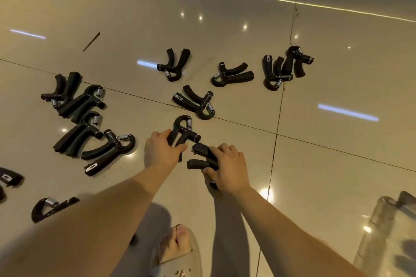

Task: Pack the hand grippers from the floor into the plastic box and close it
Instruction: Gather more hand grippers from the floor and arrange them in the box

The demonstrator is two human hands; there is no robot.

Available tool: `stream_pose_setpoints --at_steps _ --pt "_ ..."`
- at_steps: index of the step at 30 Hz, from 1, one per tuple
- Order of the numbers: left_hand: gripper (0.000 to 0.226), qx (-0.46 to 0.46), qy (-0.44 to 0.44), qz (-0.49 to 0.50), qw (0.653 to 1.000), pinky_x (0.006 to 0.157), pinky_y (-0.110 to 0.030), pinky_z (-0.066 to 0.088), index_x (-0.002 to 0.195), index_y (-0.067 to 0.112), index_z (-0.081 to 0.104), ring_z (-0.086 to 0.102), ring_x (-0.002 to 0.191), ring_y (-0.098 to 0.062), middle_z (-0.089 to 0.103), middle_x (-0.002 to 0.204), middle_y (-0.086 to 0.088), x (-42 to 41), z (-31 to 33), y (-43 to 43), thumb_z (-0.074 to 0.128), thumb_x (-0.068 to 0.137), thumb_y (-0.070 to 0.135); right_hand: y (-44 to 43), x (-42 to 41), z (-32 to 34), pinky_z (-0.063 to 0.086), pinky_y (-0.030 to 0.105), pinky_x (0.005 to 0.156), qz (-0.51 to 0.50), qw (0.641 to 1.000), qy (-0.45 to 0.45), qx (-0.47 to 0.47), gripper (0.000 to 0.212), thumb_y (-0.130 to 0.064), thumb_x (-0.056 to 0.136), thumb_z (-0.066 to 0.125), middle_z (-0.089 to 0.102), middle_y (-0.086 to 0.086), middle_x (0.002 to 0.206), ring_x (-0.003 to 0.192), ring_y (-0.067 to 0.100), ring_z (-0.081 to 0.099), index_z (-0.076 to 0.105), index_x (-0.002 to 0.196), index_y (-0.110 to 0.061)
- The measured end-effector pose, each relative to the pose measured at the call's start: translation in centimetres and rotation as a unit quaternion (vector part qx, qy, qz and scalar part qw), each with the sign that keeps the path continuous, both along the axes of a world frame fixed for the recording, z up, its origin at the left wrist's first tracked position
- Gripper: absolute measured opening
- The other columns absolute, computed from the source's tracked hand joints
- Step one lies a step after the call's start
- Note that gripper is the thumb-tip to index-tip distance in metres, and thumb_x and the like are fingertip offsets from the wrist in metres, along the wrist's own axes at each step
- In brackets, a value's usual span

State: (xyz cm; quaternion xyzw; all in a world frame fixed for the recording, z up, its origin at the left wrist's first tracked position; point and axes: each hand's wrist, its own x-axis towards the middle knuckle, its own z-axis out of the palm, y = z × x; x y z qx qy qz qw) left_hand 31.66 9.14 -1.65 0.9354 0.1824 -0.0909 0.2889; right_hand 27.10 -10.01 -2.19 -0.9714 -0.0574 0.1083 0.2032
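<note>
Floor [225,18]: glossy beige tiles, dark joints.
Box [382,227]: clear plastic, lower right, well apart from both hands.
Left hand [161,148]: fingers curled round the handles of the first gripper [183,129], spring end pointing away.
Right hand [228,168]: clasps the second gripper [202,153], just beside the first.
Loose grippers [85,119]: black, scattered on the floor left and ahead.
Stick [91,41]: thin, far left.

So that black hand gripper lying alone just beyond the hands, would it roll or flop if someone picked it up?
Probably not roll: the hand gripper lies flat on its splayed handles. It likely lifts as one stiff piece, since the handles join at a metal spring. On the glossy floor tiles it might slide easily when pushed.
</note>
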Motion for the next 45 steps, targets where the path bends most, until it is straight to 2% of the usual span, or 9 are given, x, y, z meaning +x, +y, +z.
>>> stream_pose_setpoints --at_steps 4,7,11,13,18,23,27,33,45 --pt "0.071 -0.023 -0.008 0.027 0.999 0.087 -0.048 0.058 0.137 0.021 0.059 0.059 0.102 -0.026 0.049 0.104 0.002 0.0 0.6 -0.6 0.083 0.074 0.045 -0.7 -0.1 0.2 0.045 0.036 0.089 0.000 1.000 0.011 0.004 0.047 -0.051 0.088 0.066 0.056 -0.003 0.113 0.106 0.021 0.051 0.058 0.128 -0.028" --pt "0.071 -0.059 -0.027 0.025 0.998 0.070 -0.045 0.063 0.134 0.028 0.060 0.064 0.086 -0.024 0.046 0.098 0.006 -0.1 1.1 -0.4 0.082 0.069 0.043 -1.9 -1.0 1.2 0.049 0.035 0.083 -0.022 0.999 0.017 0.017 0.046 -0.052 0.086 0.067 0.055 -0.004 0.107 0.097 0.019 0.054 0.060 0.125 -0.028" --pt "0.062 -0.130 -0.039 -0.011 0.991 0.057 -0.042 0.062 0.119 0.042 0.061 0.070 0.069 -0.017 0.062 0.097 0.006 -0.9 4.9 -1.6 0.078 0.061 0.052 -4.7 -2.8 4.4 0.053 0.033 0.070 -0.085 0.996 0.000 0.041 0.045 -0.051 0.085 0.068 0.049 -0.006 0.101 0.081 0.017 0.057 0.061 0.122 -0.027" --pt "0.055 -0.162 -0.053 -0.026 0.985 0.062 -0.041 0.063 0.115 0.045 0.062 0.069 0.075 -0.015 0.068 0.093 0.009 -1.1 7.8 -2.9 0.080 0.063 0.046 -6.4 -3.8 6.8 0.050 0.030 0.068 -0.116 0.992 -0.025 0.052 0.046 -0.047 0.085 0.069 0.049 -0.007 0.100 0.081 0.017 0.057 0.062 0.125 -0.026" --pt "0.065 -0.207 -0.143 -0.111 0.961 0.096 -0.035 0.053 0.137 0.022 0.058 0.061 0.104 -0.013 0.064 0.111 0.006 -1.9 16.0 -6.7 0.083 0.077 0.028 -10.8 -6.6 14.7 0.046 0.029 0.072 -0.184 0.978 -0.085 0.053 0.054 -0.047 0.087 0.072 0.049 -0.006 0.106 0.087 0.017 0.055 0.059 0.134 -0.024" --pt "0.061 -0.269 -0.193 -0.179 0.926 0.089 -0.032 0.054 0.136 0.023 0.057 0.062 0.104 -0.014 0.061 0.108 0.011 -5.3 24.2 -10.5 0.083 0.080 0.024 -14.7 -12.0 23.3 0.054 0.038 0.086 -0.237 0.961 -0.133 0.053 0.062 -0.046 0.086 0.075 0.052 -0.004 0.111 0.097 0.018 0.058 0.057 0.139 -0.019" --pt "0.065 -0.323 -0.204 -0.227 0.896 0.084 -0.039 0.061 0.136 0.023 0.054 0.063 0.105 -0.018 0.061 0.116 0.003 -9.8 29.0 -14.1 0.084 0.079 0.023 -17.6 -17.6 28.9 0.051 0.032 0.092 -0.278 0.946 -0.153 0.066 0.071 -0.044 0.082 0.080 0.056 -0.006 0.114 0.103 0.015 0.058 0.055 0.142 -0.017" --pt "0.063 -0.355 -0.200 -0.300 0.863 0.070 -0.024 0.054 0.136 0.020 0.055 0.062 0.100 -0.016 0.062 0.117 -0.001 -15.5 34.1 -19.9 0.083 0.079 0.022 -21.7 -25.6 33.6 0.050 0.032 0.094 -0.349 0.920 -0.162 0.070 0.073 -0.039 0.079 0.084 0.058 -0.006 0.118 0.106 0.012 0.056 0.056 0.141 -0.014" --pt "0.058 -0.399 -0.096 -0.330 0.850 0.064 -0.028 0.058 0.130 0.023 0.058 0.065 0.098 -0.021 0.064 0.116 -0.005 -22.9 31.7 -30.1 0.084 0.078 0.021 -29.5 -36.4 31.7 0.052 0.030 0.089 -0.461 0.876 -0.126 0.058 0.071 -0.039 0.075 0.087 0.063 -0.007 0.118 0.104 0.013 0.060 0.060 0.137 -0.018"
